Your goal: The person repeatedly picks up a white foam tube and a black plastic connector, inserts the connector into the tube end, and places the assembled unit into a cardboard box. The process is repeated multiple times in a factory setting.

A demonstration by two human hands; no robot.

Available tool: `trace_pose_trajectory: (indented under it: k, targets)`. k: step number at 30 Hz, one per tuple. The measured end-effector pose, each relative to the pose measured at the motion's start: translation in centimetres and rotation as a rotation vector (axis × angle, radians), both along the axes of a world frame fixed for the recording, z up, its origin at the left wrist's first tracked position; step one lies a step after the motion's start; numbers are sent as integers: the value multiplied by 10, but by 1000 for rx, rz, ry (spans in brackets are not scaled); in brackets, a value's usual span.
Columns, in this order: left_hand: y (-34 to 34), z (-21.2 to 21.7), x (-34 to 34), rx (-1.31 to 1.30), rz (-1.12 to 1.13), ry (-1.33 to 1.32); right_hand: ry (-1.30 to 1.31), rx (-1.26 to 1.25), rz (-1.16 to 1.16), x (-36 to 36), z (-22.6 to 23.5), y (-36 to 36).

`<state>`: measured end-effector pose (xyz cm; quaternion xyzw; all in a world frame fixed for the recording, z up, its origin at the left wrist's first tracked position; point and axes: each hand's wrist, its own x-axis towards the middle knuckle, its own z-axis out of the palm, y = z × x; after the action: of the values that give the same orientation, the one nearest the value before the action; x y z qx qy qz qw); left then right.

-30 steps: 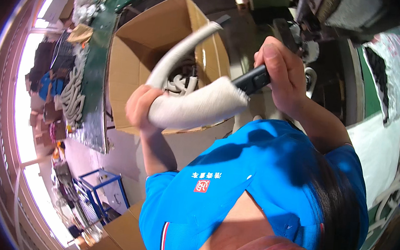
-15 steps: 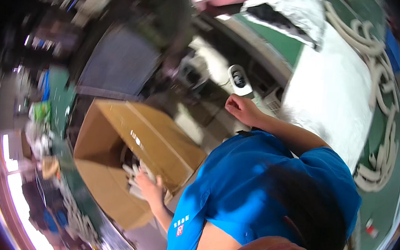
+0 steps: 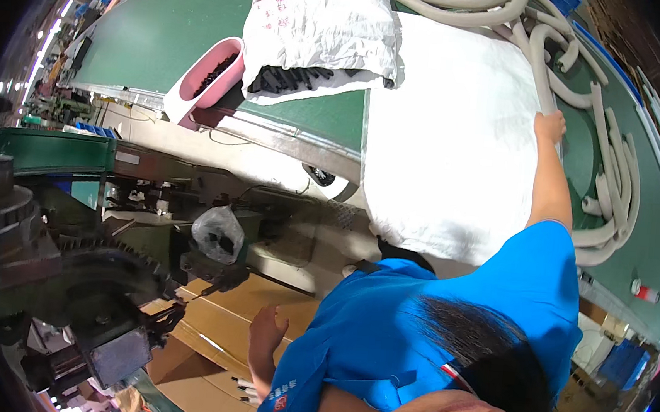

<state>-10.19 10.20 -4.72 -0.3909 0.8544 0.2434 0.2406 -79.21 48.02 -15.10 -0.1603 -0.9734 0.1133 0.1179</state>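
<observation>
My right hand reaches out over the green table, its fingers closed around the lower end of a pale grey curved tube. Several more curved tubes lie in a loose pile at the right of the table. Beside my right forearm a white cloth sheet is spread over the table and hangs past its near edge. Low on the left, my left hand is held above an open cardboard box, thumb apart and nothing visible in it. Ends of short pale tubes show in the box.
A white sack holding black rods lies on the green table. Left of it stands a pink container of small dark pieces. A dark geared machine fills the lower left, with a clear plastic bag on it.
The view has swung right, toward the table. My right hand has gone from in front of my body to a tube in the pile. My left hand has come away from the tubes in the box.
</observation>
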Motion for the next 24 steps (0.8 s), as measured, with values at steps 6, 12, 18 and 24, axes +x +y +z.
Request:
trace_pose_trajectory:
  k: [6,12,18,24]
  targets:
    - [4,7,-111,-7,-243,17,-201,61,252,-69,-9,7]
    - [10,13,-237,-33,-618,359,-260,-584,593,-41,72,-79]
    - [21,41,-316,1124,141,963,34,-822,1041,158,84,-120]
    - [-42,144,-264,715,459,1361,-401,-78,2216,237,99,-165]
